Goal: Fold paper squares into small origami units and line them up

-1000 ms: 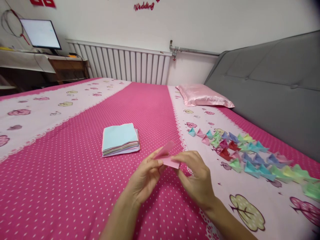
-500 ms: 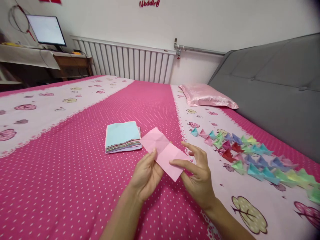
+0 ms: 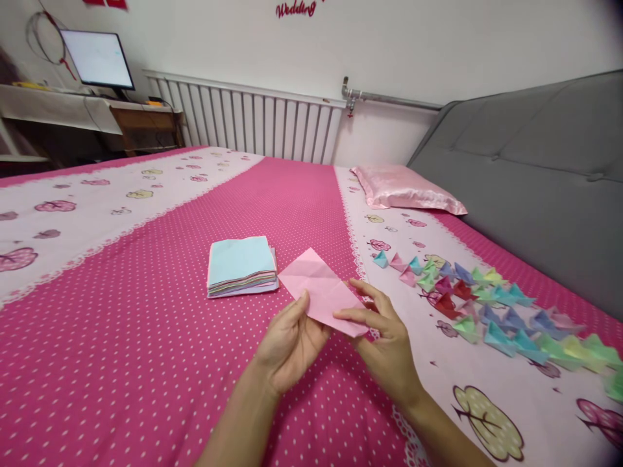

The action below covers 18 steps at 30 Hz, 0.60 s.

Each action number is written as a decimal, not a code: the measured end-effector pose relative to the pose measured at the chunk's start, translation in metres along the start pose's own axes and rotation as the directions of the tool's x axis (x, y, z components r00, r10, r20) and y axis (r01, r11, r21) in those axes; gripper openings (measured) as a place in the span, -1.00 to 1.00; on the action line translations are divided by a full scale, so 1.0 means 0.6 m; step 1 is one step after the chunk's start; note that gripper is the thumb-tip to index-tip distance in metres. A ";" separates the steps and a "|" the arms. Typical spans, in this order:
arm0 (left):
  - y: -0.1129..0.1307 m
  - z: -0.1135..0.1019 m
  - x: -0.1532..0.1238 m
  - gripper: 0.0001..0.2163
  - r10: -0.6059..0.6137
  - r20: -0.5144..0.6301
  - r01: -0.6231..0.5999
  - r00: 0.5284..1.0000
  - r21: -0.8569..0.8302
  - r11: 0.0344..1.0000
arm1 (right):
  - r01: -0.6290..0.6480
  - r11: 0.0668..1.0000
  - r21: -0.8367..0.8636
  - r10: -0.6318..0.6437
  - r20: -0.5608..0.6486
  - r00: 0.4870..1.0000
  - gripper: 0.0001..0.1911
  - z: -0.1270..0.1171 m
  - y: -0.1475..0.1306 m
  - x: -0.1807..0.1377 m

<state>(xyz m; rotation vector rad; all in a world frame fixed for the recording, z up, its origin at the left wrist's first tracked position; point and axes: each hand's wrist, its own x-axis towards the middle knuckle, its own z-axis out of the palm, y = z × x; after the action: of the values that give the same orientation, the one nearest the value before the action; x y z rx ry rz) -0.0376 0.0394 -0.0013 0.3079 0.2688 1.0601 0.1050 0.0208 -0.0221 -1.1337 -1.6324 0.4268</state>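
A creased pink paper square (image 3: 318, 285) is held flat above the bed between both hands. My left hand (image 3: 291, 342) pinches its near left edge with the thumb on top. My right hand (image 3: 384, 344) grips its right corner, thumb across the sheet and fingers spread behind. Just beyond the sheet lies a stack of coloured paper squares (image 3: 242, 266) with a light blue one on top. To the right, several small folded paper shapes (image 3: 467, 298) in blue, green, pink and red lie in rows on the bedsheet.
The bed (image 3: 146, 311) has a pink dotted sheet with pale tree-print bands. A pink satin pillow (image 3: 406, 188) lies near the grey headboard (image 3: 530, 168). A white radiator (image 3: 253, 123) and a desk with a monitor (image 3: 97, 59) stand beyond the bed.
A second ago the pink paper was folded small between my fingertips. It has been opened out into a flat creased square, and my hands have moved apart to its edges.
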 end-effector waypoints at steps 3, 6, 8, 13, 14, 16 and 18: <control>-0.004 0.000 -0.001 -0.68 -0.014 0.005 0.014 1.000 0.030 0.999 | -0.042 0.998 0.045 0.043 -0.020 0.999 -0.86 0.000 -0.003 0.000; -0.006 0.000 -0.002 -0.69 -0.036 0.025 0.035 0.999 0.041 0.999 | -0.106 0.993 0.052 0.110 -0.084 0.990 -0.90 0.000 -0.006 0.000; -0.007 0.000 -0.002 -0.70 -0.044 0.052 0.042 0.998 0.037 0.998 | -0.136 0.990 0.044 0.141 -0.138 0.980 -0.92 0.000 -0.006 -0.001; -0.008 0.003 -0.003 -0.74 -0.054 0.092 0.052 0.994 0.022 0.998 | -0.225 0.969 0.103 0.239 -0.157 0.958 -0.87 0.003 -0.008 -0.006; -0.009 0.003 -0.003 -0.75 -0.060 0.094 0.058 0.994 0.025 0.998 | -0.241 0.964 0.114 0.257 -0.153 0.954 -0.86 0.004 -0.009 -0.007; -0.010 0.004 -0.004 -0.77 -0.052 0.080 0.049 0.995 0.044 0.998 | -0.255 0.959 0.121 0.273 -0.164 0.948 -0.83 0.005 -0.011 -0.008; -0.011 0.002 -0.004 -0.80 -0.021 0.046 0.016 0.999 0.098 0.995 | -0.255 0.961 0.108 0.271 -0.183 0.945 -0.79 0.006 -0.013 -0.008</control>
<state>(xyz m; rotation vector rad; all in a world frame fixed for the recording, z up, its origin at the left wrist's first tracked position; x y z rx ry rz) -0.0326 0.0340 -0.0023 0.4174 0.2816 1.0221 0.0983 0.0141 -0.0204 -1.2939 -1.2851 0.5323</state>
